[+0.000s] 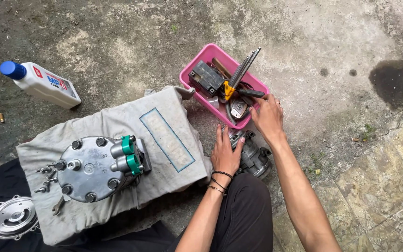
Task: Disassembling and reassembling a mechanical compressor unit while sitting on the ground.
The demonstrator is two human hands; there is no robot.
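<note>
pink tray [197, 62]: 1; hands: 2, metal part [253, 156]: 1

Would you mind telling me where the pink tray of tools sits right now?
In the head view, the pink tray sits on the concrete, upper centre, just beyond the grey cloth, with the right hand at its near edge.

Both bare forearms reach forward from the near edge: the left hand [225, 153] lies flat, palm down, fingers [220, 133] extended, wristbands visible; the right hand [267, 116] stretches farther, fingers curled downward.
</note>
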